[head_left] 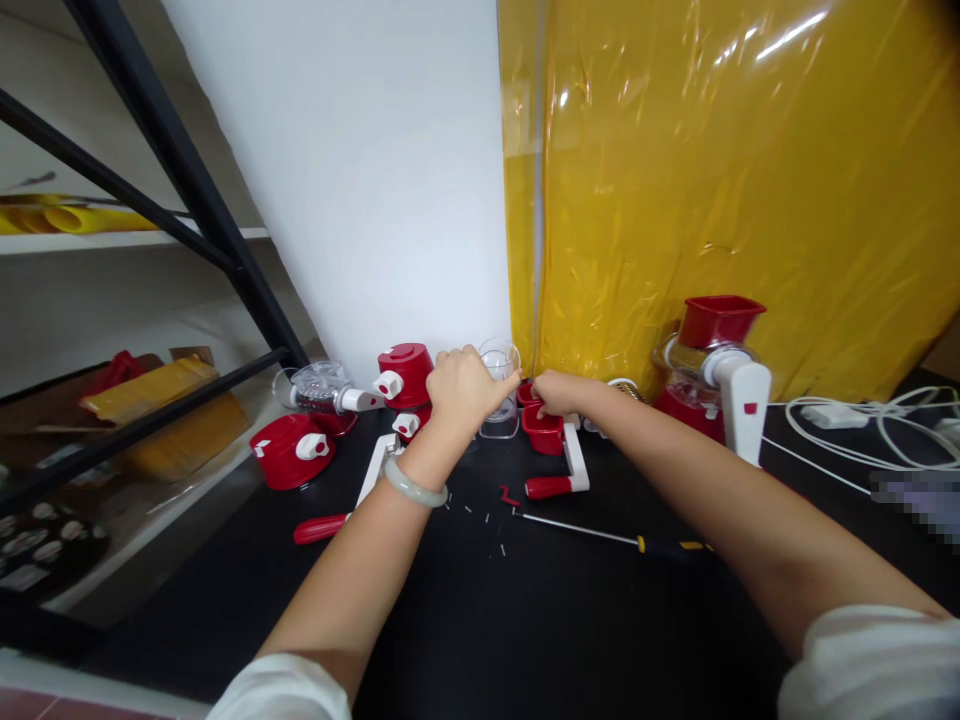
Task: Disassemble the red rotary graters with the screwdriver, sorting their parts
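My left hand [465,388], with a pale bangle on its wrist, is closed at a clear plastic housing [499,425]. Its thumb crosses the front of the housing and its other fingers bend out of sight. Just to the right, my right hand [556,392] pinches the rim of a red plastic hopper [544,435]. Below that hopper lies a crank handle [576,460] with a white arm and red grip. Another red part [526,394] shows partly behind my right fingers. Left of my left hand, a red base [403,372] with a white knob rests on another red piece.
A screwdriver [585,525], several screws [487,518] and a small red hook [508,495] lie on the black table [480,630]. An assembled rotary grater [720,375] stands right, near a white cable [795,420]. A red base [289,452] and another crank [367,490] lie left, beside a shelf rack [247,270].
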{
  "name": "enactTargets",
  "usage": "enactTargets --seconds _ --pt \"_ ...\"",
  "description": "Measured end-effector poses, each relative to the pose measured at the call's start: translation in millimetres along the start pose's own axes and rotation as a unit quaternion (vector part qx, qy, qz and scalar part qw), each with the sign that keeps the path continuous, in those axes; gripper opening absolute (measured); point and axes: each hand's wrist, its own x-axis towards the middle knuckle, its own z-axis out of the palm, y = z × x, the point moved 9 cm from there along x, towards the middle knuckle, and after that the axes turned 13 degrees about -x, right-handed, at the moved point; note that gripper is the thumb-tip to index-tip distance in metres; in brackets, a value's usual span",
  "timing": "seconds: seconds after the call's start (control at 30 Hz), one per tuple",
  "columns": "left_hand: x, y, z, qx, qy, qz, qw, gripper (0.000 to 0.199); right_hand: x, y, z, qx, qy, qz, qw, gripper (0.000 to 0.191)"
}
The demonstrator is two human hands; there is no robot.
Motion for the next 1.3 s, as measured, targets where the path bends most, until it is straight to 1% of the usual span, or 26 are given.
enactTargets --seconds 0.17,0.3,0.4,0.53,0.67,0.83,0.9,0.97,1.0,1.03,1.07,1.1,1.13,1.17,1.23,1.3 --pt "-3.6 -2.7 11.1 0.017 -0.009 0.006 1.000 0.075 -3.6 -1.6 -3.0 0.009 0.010 -0.004 1.000 0.033" --pt "-7.2 3.2 25.0 0.034 -0.015 0.024 0.999 0.079 -3.9 -2.6 -2.7 0.014 0.018 -0.006 1.000 0.034" --pt "-9.7 7.4 30.3 0.048 -0.013 0.030 0.998 0.078 -3.3 -2.5 -2.2 0.012 0.017 -0.005 1.000 0.035" --pt "-11.6 11.3 28.3 0.077 -0.018 0.039 0.996 0.080 -3.8 -1.9 -2.7 0.017 0.016 -0.004 1.000 0.034" --pt "-14.5 13.8 30.4 0.115 -0.054 0.052 0.991 0.085 -4.1 -2.6 -3.9 0.021 0.024 -0.003 0.999 0.035" --pt "-18.6 17.1 34.2 0.098 -0.082 0.071 0.989 0.085 -5.4 -7.4 -9.5 0.027 0.049 -0.017 0.998 0.034" --pt "-23.0 20.1 28.1 0.084 -0.079 0.080 0.990 0.083 -9.0 -5.7 -14.5 0.035 0.060 -0.024 0.997 0.034" --pt "-34.3 31.1 16.5 0.056 -0.062 0.121 0.989 0.077 -15.5 1.6 -23.0 0.049 0.078 -0.030 0.995 0.033" --pt "-44.1 40.6 10.9 0.032 -0.056 0.160 0.985 0.070 -19.8 7.7 -28.8 0.056 0.091 -0.030 0.994 0.033" --pt "-55.9 49.3 8.7 0.004 -0.066 0.194 0.979 0.062 -24.4 15.2 -35.1 0.064 0.105 -0.027 0.992 0.033" --pt "-69.2 56.4 11.8 -0.019 -0.096 0.218 0.971 0.055 -29.1 23.6 -41.4 0.071 0.120 -0.021 0.990 0.033" --pt "-85.0 63.9 21.6 -0.037 -0.154 0.246 0.956 0.047 -33.4 31.8 -47.2 0.076 0.133 -0.014 0.988 0.033" --pt "-103.1 70.6 36.3 -0.049 -0.228 0.273 0.933 0.035 -37.1 38.9 -51.6 0.079 0.142 -0.006 0.987 0.033" --pt "-117.6 74.5 48.1 -0.054 -0.270 0.289 0.917 0.027 -39.7 43.7 -54.4 0.081 0.148 0.000 0.986 0.033" --pt "-135.7 76.8 70.5 -0.052 -0.310 0.302 0.900 0.022 -41.8 44.6 -54.6 0.082 0.147 0.001 0.986 0.032" --pt "-140.6 73.9 91.1 -0.042 -0.323 0.296 0.898 0.023 -40.2 35.0 -49.1 0.078 0.139 -0.010 0.987 0.033"
